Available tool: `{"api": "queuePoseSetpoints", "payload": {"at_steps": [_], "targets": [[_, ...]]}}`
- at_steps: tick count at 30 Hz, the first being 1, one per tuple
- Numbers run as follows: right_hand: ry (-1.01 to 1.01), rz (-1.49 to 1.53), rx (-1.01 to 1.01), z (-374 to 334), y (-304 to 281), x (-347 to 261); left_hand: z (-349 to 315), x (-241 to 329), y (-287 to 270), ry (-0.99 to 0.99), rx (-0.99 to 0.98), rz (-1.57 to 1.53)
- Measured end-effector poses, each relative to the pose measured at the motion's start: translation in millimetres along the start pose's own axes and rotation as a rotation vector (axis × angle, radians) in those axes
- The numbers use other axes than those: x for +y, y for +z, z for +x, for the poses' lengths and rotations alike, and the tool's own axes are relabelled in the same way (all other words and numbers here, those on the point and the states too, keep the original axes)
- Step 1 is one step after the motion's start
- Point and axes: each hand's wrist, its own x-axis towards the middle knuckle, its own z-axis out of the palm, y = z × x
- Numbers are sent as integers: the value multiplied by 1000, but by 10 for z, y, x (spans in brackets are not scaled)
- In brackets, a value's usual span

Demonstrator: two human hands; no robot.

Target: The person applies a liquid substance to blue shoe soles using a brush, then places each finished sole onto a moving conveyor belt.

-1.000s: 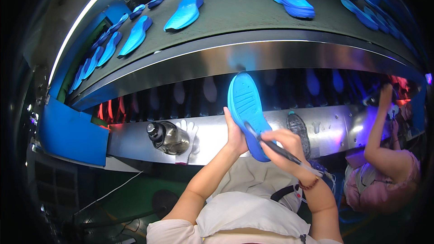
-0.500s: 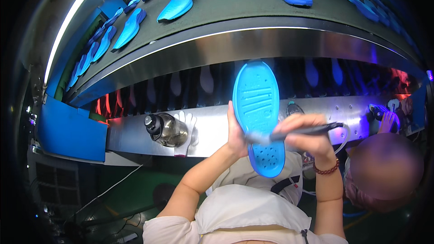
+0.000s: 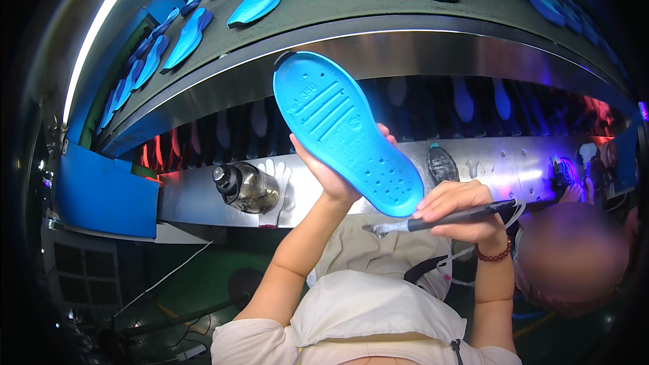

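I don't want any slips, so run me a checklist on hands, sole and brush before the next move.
1. Left hand holding the blue shoe sole: ok.
2. Right hand holding the brush by its dark handle: ok.
3. Bristles off the sole's grooved face: ok, they show just below its near end.
4. Black-capped bottle and white glove clear of both hands: ok.
5. Sole's face wet or dry: cannot tell.

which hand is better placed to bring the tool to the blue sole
Likely the right hand: it holds the dark tool near the blue sole, while the left hand supports that sole.
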Motion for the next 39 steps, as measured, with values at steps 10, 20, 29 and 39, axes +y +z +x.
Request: {"api": "queuePoseSetpoints", "payload": {"at_steps": [10, 20, 29, 39], "targets": [[83, 100, 178, -168, 7, 113, 33, 80, 141, -46, 4, 130], [203, 561, 368, -259, 159, 293, 65, 116, 243, -160, -47, 94], [268, 167, 11, -214, 164, -49, -140, 156, -115, -516, -251, 183], [106, -75, -283, -52, -5, -291, -130, 312, 10, -1004, -90, 486]]}}
